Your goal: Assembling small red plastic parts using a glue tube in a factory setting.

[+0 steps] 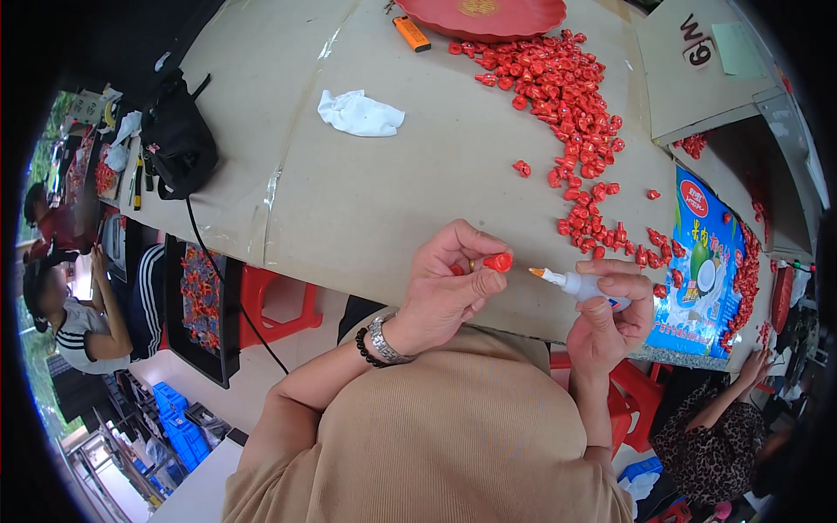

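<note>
My left hand (pixel 446 277), with a metal watch and a black bead bracelet at the wrist, pinches a small shiny red plastic piece (pixel 500 261) between thumb and fingertips. Another bit of red shows between its fingers. In my right hand (pixel 612 315) lies a small white squeeze glue bottle (pixel 577 285), tilted sideways. Its orange-yellow nozzle tip (pixel 536 272) points at the red piece, a short gap away. Both hands are just above the table's near edge. Beyond them, a long heap of similar red pieces (pixel 558 96) spreads over the beige table (pixel 384 200).
At the far side are a red scalloped tray (pixel 488 17), an orange lighter (pixel 411 34) and a crumpled white cloth (pixel 361 113). A blue printed sheet (pixel 697 270) lies right, by a grey box (pixel 706 61). A black bag (pixel 179 139) sits left; co-workers are on both sides.
</note>
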A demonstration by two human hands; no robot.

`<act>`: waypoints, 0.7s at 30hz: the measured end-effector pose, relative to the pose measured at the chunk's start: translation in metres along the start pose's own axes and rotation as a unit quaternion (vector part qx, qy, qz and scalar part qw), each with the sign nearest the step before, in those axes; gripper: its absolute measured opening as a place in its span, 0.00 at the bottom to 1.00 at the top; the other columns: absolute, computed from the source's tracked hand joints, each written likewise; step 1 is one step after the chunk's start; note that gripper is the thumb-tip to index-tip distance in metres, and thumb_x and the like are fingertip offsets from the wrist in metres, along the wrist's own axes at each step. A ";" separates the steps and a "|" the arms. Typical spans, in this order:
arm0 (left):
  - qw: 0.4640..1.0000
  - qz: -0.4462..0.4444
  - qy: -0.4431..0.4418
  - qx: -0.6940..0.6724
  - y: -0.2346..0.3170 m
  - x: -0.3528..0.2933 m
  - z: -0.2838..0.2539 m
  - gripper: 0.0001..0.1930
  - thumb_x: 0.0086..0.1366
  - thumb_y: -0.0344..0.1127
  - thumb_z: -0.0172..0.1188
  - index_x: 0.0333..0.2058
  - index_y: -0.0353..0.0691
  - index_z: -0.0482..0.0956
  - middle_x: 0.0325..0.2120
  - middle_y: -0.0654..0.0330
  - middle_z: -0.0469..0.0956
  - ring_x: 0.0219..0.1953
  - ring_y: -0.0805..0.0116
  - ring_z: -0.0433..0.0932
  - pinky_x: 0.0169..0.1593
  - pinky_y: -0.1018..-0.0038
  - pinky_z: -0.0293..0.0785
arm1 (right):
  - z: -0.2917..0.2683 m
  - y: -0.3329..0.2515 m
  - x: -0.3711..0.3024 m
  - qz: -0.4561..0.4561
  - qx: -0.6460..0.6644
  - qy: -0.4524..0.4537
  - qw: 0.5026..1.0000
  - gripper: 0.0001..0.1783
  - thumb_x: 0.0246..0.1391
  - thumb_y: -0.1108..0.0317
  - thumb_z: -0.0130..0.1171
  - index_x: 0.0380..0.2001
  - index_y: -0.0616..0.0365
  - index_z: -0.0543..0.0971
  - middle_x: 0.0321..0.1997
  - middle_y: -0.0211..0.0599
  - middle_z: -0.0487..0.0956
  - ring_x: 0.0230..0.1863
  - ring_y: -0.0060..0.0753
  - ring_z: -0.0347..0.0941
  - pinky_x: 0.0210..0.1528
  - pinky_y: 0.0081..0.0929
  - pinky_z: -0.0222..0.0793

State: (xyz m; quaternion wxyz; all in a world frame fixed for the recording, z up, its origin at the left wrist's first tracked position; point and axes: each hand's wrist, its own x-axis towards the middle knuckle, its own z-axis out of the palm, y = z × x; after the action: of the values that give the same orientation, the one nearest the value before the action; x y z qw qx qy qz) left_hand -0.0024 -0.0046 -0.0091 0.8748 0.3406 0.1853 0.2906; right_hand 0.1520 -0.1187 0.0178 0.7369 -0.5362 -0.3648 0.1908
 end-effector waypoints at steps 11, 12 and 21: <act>0.999 0.026 0.019 -0.010 0.001 0.001 0.001 0.12 0.58 0.23 0.61 0.36 0.39 0.66 0.33 0.58 0.74 0.16 0.84 0.63 0.15 0.85 0.55 | 0.005 0.003 -0.003 0.017 0.005 -0.012 1.000 0.10 0.47 0.72 0.64 0.31 0.61 0.73 0.38 0.47 0.77 0.39 0.34 0.74 0.41 0.26 0.68; 0.999 0.024 0.019 -0.010 0.001 0.001 0.001 0.12 0.58 0.23 0.61 0.36 0.39 0.66 0.33 0.58 0.74 0.16 0.84 0.63 0.15 0.85 0.56 | 0.005 0.003 -0.003 0.018 0.004 -0.012 1.000 0.10 0.47 0.72 0.64 0.31 0.61 0.73 0.38 0.47 0.77 0.39 0.34 0.74 0.40 0.26 0.68; 0.999 0.016 0.019 -0.025 0.001 0.001 0.000 0.12 0.58 0.22 0.61 0.35 0.39 0.67 0.34 0.58 0.75 0.16 0.84 0.64 0.15 0.85 0.57 | 0.005 0.006 -0.004 0.025 -0.002 -0.009 1.000 0.10 0.47 0.72 0.64 0.31 0.61 0.73 0.38 0.47 0.77 0.40 0.33 0.74 0.40 0.25 0.67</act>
State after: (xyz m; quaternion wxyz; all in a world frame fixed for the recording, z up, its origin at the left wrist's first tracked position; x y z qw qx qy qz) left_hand -0.0017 -0.0041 -0.0085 0.8746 0.3156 0.1897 0.3153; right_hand 0.1466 -0.1164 0.0119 0.7278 -0.5443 -0.3585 0.2133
